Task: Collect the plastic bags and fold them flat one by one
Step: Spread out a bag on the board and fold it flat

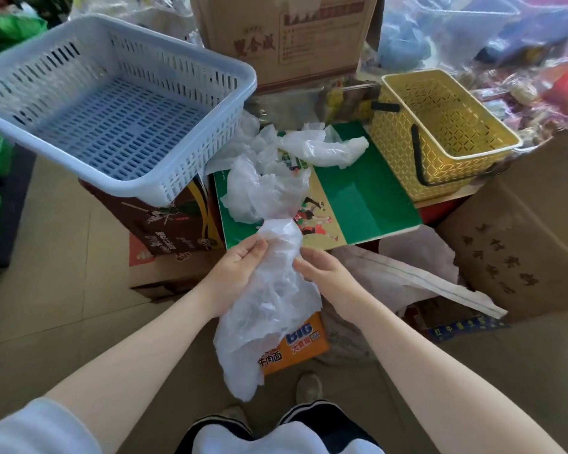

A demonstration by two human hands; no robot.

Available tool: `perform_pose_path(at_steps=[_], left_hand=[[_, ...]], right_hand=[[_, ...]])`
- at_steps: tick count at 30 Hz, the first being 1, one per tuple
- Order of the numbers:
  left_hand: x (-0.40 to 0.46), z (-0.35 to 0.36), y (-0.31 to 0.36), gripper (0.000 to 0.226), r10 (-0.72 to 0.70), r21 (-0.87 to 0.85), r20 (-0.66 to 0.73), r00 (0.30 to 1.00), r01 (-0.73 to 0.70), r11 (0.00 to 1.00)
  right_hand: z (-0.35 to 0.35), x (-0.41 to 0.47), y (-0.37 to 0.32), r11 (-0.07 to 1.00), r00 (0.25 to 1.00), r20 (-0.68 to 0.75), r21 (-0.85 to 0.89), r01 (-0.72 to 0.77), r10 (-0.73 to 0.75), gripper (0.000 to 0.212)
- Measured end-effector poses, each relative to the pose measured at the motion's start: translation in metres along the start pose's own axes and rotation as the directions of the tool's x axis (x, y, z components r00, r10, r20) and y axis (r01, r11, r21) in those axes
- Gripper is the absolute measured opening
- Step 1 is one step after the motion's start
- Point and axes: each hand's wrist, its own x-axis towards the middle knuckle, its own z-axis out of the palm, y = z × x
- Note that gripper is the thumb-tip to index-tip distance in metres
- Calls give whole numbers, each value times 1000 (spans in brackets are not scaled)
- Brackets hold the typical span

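Observation:
A crumpled, translucent white plastic bag point(269, 309) hangs between my two hands in front of my knees. My left hand point(235, 270) grips its upper left side and my right hand point(325, 270) pinches its upper right side. The bag's top still trails up onto the green box lid point(374, 198). More crumpled white plastic bags point(322, 147) lie on that lid further back, and another one point(253, 188) sits at the lid's left edge.
An empty blue slotted basket point(118, 103) rests on a brown carton at the left. A yellow basket point(440, 132) with black handles stands at the right. Cardboard boxes point(522, 250) surround the spot, and an orange noodle box point(295, 345) lies on the floor below the bag.

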Motion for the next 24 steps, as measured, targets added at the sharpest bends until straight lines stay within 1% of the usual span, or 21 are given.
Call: perform_pose_path(at_steps=[2,3,4,5,6,7,8,9,10,11,13,15,17,18,19,20,21,22,23,24], left_hand=[[0,0,1,28,8,-34,9,1000,-7,999],[-1,-2,1,28,25,-21,4,1000,-25,999],[-1,-5,0,27,54,44,-10,998,-54,998],[-2,-8,0,25,89,151,-24,996,-85,985],[-3,-13,-3,19,133,290,-42,990,-115,950],[-4,-18,-4,14,171,432,-60,983,-128,893],[-3,-23,-7,15,211,570,-79,974,-129,812],[-3,-27,-11,22,258,675,-93,962,-130,727],[-2,-29,-15,29,296,736,-100,950,-130,664],[-2,-30,-16,34,321,761,-93,943,-140,633],[-1,-31,-19,39,327,776,-69,942,-155,611],[1,-36,-23,37,331,818,-65,941,-140,558],[-1,-39,-23,16,299,864,-109,948,-58,500],[-2,-39,-21,17,280,876,-132,951,-20,482],[-3,-38,-19,31,278,882,-131,952,-16,470],[-1,-34,-15,43,302,890,-83,950,-65,451],[1,-29,-9,48,347,897,-12,938,-144,419],[3,-21,-1,50,364,889,81,928,-233,394],[5,-13,5,51,332,870,178,926,-306,387],[9,-6,9,52,258,847,254,932,-343,406]], right_hand=[[5,6,-2,999,997,-72,40,-1,4,7],[4,8,-1,998,994,-105,62,-7,13,8],[2,9,-1,996,993,-116,91,-10,21,12],[-1,10,-1,995,992,-125,102,-9,22,14],[-6,11,-2,998,989,-151,70,1,9,17],[-11,11,-2,1000,980,-196,-3,21,-21,19],[-15,11,-3,995,969,-241,-97,36,-59,21],[-19,11,-4,981,957,-271,-191,47,-99,22],[-20,10,-4,963,950,-282,-264,60,-137,23],[-21,10,-4,950,945,-283,-304,74,-164,23],[-21,9,-5,943,935,-298,-320,92,-193,18],[-24,7,-11,956,938,-304,-282,81,-169,15],[-30,3,-17,969,969,-221,-242,56,-111,13],[-33,0,-20,967,985,-147,-247,55,-93,10],[-34,-3,-22,958,994,-70,-279,61,-84,7],[-34,-5,-24,944,997,-1,-323,72,-76,5],[-31,-7,-26,928,996,54,-363,86,-72,10],[-28,-9,-28,918,993,97,-384,102,-70,16],[-25,-10,-31,918,989,128,-378,120,-76,19],[-21,-10,-33,923,985,147,-358,142,-94,20]])
